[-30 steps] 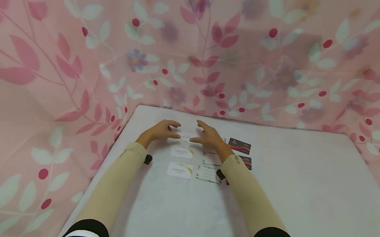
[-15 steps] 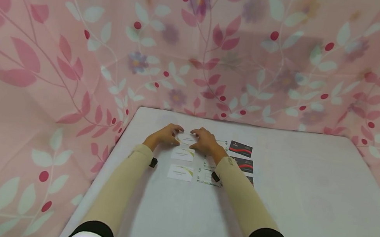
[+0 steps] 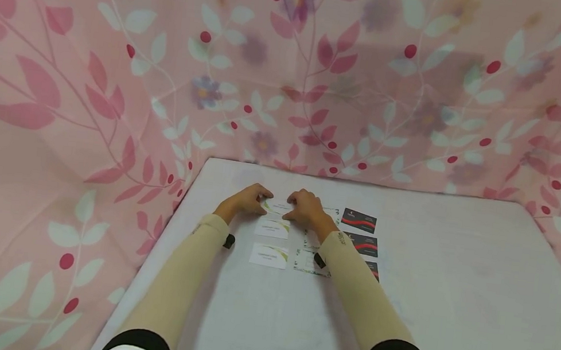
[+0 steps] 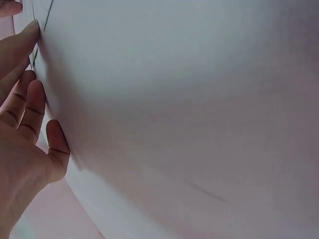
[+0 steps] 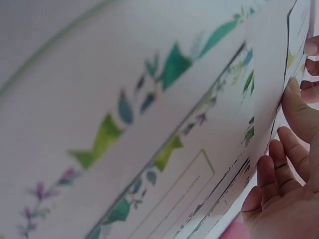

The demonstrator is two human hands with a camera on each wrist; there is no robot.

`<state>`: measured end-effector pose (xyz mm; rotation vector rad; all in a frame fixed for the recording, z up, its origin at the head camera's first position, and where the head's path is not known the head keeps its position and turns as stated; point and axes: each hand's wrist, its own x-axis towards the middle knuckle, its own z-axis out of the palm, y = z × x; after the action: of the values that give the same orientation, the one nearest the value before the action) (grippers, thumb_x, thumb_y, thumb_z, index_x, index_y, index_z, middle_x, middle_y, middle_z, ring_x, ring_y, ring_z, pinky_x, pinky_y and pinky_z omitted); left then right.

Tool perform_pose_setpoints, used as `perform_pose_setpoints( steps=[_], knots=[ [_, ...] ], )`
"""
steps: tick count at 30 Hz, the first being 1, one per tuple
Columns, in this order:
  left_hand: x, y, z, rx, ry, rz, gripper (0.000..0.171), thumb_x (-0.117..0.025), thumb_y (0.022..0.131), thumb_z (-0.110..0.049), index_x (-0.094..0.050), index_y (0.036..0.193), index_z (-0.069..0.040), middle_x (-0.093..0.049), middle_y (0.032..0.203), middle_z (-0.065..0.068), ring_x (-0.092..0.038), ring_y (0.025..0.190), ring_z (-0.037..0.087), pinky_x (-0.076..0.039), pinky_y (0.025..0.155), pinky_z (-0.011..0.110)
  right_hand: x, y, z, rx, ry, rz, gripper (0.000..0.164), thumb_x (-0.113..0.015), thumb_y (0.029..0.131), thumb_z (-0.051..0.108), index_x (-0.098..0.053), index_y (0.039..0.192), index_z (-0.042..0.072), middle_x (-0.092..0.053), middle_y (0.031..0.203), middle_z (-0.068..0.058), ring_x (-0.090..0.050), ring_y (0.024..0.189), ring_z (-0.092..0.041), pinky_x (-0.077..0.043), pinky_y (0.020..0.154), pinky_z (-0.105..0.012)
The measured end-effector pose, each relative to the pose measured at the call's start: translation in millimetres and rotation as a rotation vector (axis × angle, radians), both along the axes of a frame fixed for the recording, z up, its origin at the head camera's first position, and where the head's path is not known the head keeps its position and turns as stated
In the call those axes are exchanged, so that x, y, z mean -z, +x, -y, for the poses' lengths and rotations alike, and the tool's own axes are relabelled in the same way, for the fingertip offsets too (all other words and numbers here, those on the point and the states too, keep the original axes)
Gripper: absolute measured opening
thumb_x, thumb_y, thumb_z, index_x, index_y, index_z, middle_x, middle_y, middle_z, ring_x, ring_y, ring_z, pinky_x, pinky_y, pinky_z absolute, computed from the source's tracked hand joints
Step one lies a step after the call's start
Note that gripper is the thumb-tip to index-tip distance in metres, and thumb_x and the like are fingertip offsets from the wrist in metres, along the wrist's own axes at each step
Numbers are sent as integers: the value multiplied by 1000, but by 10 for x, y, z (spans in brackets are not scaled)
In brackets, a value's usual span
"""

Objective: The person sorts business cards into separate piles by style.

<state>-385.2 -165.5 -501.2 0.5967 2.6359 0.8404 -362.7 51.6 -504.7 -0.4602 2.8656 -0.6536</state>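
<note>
A white business card (image 3: 278,206) with a yellow-green curve lies at the far end of the left column. My left hand (image 3: 246,201) touches its left side, thumb and forefinger spread to the near and far corners. At its right side my right hand (image 3: 308,208) does the same. In the wrist views both hands have loosely bent fingers, with the thumb at the table surface. Two like white cards, a middle one (image 3: 272,229) and a near one (image 3: 269,256), lie below it. My right hand and forearm partly cover the column of leaf-bordered cards (image 3: 308,263).
Dark cards with a red stripe (image 3: 358,220) form a third column on the right, partly behind the right sleeve (image 3: 359,282). All lie on a white-covered table (image 3: 456,276). A pink floral cloth (image 3: 291,84) rises behind and beside the table.
Both hands have come down and closer together, from hovering over the far white card to touching its sides. In the last half second they have barely moved.
</note>
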Motion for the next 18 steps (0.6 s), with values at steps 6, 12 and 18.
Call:
perform_pose_setpoints(
  steps=[6, 12, 18],
  knots=[
    [-5, -14, 22, -11, 5, -1, 49, -78, 82, -6, -64, 129, -4, -58, 118, 13, -49, 99, 22, -41, 90, 34, -31, -9, 5, -2, -9, 6, 51, -82, 80, 40, -67, 120, 12, -58, 111, -7, -54, 104, -26, -41, 98, -46],
    [-18, -36, 43, 1, -7, -21, 47, -79, 81, -6, -66, 126, -3, -60, 112, 12, -51, 100, 22, -41, 91, 34, -27, -38, 55, 5, -17, 34, 51, -82, 80, 39, -67, 122, 14, -59, 119, -7, -54, 113, -28, -39, 104, -47],
    [20, -41, 68, -18, 7, -3, 49, -79, 81, -7, -64, 127, -4, -60, 119, 13, -53, 103, 22, -44, 94, 35, 5, -60, 90, 4, -13, 12, 55, -82, 79, 41, -67, 124, 12, -59, 121, -9, -55, 114, -31, -40, 103, -48]
  ],
)
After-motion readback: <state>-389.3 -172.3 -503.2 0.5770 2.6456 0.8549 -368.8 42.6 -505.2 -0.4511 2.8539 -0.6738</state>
